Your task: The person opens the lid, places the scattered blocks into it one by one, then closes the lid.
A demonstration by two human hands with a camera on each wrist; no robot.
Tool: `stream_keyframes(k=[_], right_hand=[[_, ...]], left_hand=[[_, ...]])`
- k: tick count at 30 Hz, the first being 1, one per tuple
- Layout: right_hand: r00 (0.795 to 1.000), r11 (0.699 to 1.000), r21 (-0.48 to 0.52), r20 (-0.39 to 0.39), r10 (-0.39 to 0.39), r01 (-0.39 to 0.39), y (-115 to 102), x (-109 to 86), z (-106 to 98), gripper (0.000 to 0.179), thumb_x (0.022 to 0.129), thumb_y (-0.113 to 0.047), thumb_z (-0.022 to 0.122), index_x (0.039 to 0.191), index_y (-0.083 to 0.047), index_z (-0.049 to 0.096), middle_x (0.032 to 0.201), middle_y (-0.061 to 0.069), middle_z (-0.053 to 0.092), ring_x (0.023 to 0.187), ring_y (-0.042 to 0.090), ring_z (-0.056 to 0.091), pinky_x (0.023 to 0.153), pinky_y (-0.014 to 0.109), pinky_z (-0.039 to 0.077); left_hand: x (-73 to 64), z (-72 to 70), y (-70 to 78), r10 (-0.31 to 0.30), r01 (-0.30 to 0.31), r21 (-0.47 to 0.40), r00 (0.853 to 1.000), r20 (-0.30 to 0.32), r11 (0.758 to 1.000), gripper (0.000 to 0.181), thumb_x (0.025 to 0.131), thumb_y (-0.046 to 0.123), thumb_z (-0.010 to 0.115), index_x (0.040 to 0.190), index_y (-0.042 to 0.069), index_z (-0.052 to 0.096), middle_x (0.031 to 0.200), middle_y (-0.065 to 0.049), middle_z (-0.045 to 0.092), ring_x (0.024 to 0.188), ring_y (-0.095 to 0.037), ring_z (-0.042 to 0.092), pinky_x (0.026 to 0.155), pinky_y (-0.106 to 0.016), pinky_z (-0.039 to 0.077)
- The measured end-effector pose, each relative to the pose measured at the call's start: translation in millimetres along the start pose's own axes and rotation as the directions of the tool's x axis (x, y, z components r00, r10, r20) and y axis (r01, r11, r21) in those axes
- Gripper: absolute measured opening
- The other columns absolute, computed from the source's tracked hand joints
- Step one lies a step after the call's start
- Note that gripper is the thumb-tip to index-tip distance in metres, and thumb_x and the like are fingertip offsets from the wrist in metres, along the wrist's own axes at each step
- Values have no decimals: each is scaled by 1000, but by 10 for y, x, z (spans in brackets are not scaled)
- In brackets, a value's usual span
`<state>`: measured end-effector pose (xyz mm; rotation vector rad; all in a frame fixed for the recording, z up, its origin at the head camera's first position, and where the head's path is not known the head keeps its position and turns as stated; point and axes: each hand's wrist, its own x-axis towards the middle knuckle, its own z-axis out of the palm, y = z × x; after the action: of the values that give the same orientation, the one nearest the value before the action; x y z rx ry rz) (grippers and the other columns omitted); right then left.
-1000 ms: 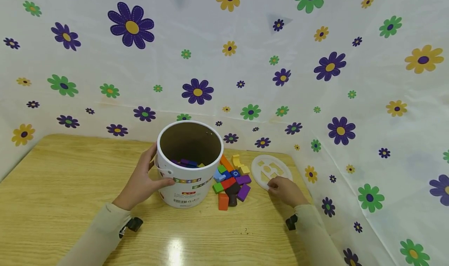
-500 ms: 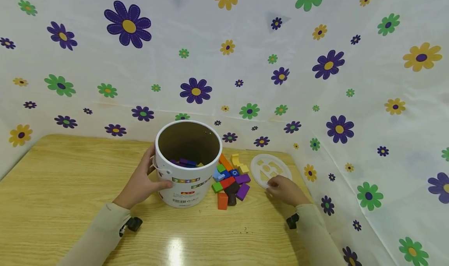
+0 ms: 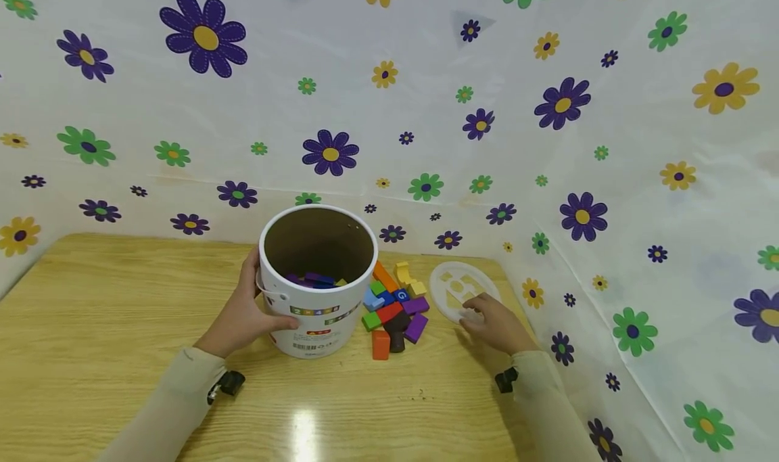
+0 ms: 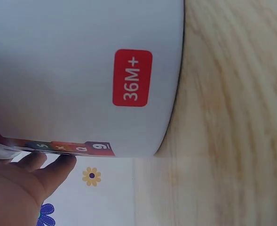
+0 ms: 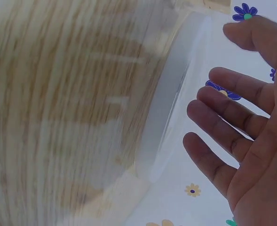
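Observation:
A white bucket (image 3: 310,323) with printed number strips stands upright on the table, several building blocks (image 3: 319,280) showing inside it. My left hand (image 3: 246,313) holds its left side, thumb across the front and fingers round the back. In the left wrist view, the bucket wall (image 4: 72,80) carries a red 36M+ label, and my fingers (image 4: 53,174) lie against it. To the right, my right hand (image 3: 496,323) hovers over the near edge of a round white lid (image 3: 447,304) with cut-out shapes. The right wrist view shows those fingers (image 5: 218,120) spread, relaxed and holding nothing, beside the lid's pale rim (image 5: 169,94).
A pile of loose coloured blocks (image 3: 389,313) lies between the bucket and the lid. An orange block (image 3: 380,345) is nearest the front. The wooden table (image 3: 122,340) meets a flower-printed cloth (image 3: 365,110) at the back and right.
My right hand has loosened at the lid's near edge and its fingers have spread. The left hand keeps its hold on the bucket. The head view has shifted slightly.

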<state>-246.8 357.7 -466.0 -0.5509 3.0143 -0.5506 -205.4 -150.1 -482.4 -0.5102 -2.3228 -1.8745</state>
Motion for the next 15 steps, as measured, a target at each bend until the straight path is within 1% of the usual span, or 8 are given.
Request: stream_keyframes(k=[2,5,9,12,15], right_hand=[[1000,1000,23,-8,-5,6,-18,4,-3,38,98,-29,69,126,-3,69,123,12,67,111,33,65,95,54,57],[1000,996,85,-16,-9,10,-44,10,-9,40,100,-27,69,131,-2,67,127,13,67,114,33,64,97,55,56],[999,987,155,-34,-30,35,-86,27,-21,43,101,-26,69,134,1,64,127,17,66,115,35,63,101,58,53],[998,986,159,-46,-48,54,-125,39,-24,42,101,-25,69,134,1,64,125,18,67,114,35,63,100,58,53],[998,985,160,-45,-51,58,-157,50,-15,42,100,-25,70,133,1,64,124,17,67,113,35,63,100,57,54]], left_hand=[[10,-8,4,3,-3,0,1000,6,1000,143,67,17,100,164,45,-1,166,-8,23,146,-45,31,115,-80,22],[18,-8,18,6,-7,10,1000,10,1000,145,65,18,101,163,47,0,166,-8,24,147,-45,31,114,-81,23],[14,-5,46,0,0,46,1000,-2,999,143,64,22,102,163,47,2,164,-9,29,143,-44,37,112,-80,28],[9,-6,70,-6,7,72,1000,-11,997,142,63,26,102,164,46,4,161,-11,34,138,-42,42,111,-80,30],[-1,-6,81,-20,22,89,1000,-15,996,141,63,29,102,164,45,5,158,-12,38,135,-39,47,111,-79,32]])
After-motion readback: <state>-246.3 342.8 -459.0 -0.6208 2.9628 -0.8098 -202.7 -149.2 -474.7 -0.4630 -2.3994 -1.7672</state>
